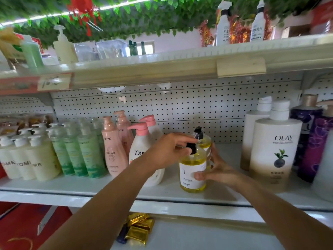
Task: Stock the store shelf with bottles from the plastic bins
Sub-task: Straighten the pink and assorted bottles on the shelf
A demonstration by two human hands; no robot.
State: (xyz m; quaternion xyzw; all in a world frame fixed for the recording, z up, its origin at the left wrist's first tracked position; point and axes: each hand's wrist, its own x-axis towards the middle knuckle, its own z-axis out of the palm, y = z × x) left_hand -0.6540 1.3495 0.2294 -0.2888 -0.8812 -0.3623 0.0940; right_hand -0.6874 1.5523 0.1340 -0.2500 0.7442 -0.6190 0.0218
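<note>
My left grip (173, 150) pinches the black pump (191, 147) atop the yellow bottle (192, 170); my right grip (219, 170) wraps its lower side. The bottle stands upright near the shelf (108, 184) front edge, a second yellow bottle (204, 139) directly behind, so I judge any push runs straight back.

This is a shop; white metal shelves (115, 184) with a pegboard back (180, 103) carry rows of the same goods, facing outward: cream pump bottles (27, 159), green bottles (81, 152), pink bottles (113, 147) and large white lotion bottles (275, 150); a handwritten price tag (54, 82) sits on the upper shelf edge (144, 69); plastic leaf garlands (126, 15) hang overhead.
</note>
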